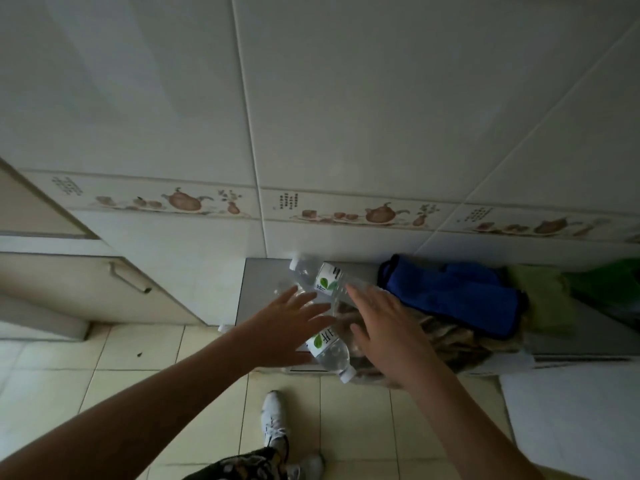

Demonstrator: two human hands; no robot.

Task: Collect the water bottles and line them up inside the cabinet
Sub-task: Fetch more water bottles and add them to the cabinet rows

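Clear plastic water bottles with white-and-green labels lie on a low grey surface (263, 271) against the tiled wall. One bottle (320, 275) lies at the back, cap toward the left. Another bottle (330, 351) lies nearer, its white cap pointing at me over the front edge. A third clear bottle seems to lie under my left hand, mostly hidden. My left hand (287, 323) hovers over the bottles with fingers spread and straight. My right hand (384, 327) reaches in beside it, fingers straight, just above the near bottle. Neither hand grips anything.
A blue cloth (450, 296), a green cloth (543, 296) and a brownish patterned cloth (453, 337) are piled to the right of the bottles. A beige cabinet with a handle (128, 277) stands at the left. My white shoe (275, 417) is on the tiled floor below.
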